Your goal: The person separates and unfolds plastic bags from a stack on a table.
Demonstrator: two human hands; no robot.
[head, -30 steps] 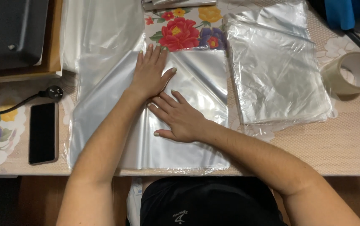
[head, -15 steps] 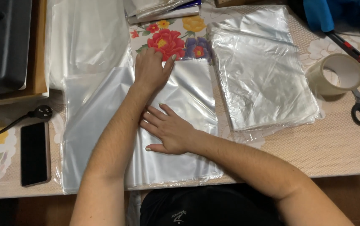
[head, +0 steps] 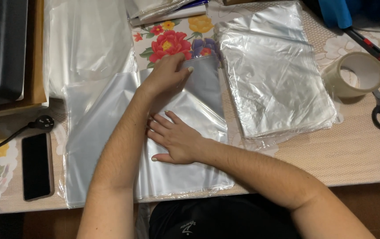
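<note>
Left hand point(head: 165, 75) now curled, grip pinching the far top edge of the clear plastic bag point(head: 110, 146), no longer flat as 1 second ago. Right hand point(head: 176, 139) spread, pressing the bag onto the worktop point(head: 358, 155) nearer the body. Top edge apparently being lifted or opened.

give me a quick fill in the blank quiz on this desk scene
1. The left hand grips the far edge of a clear ____ sheet.
2. The right hand lies ____ on that sheet.
3. The phone lies ____ of the sheet.
4. Beside the tape roll lie ____.

Missing: plastic; flat; left; scissors
</note>
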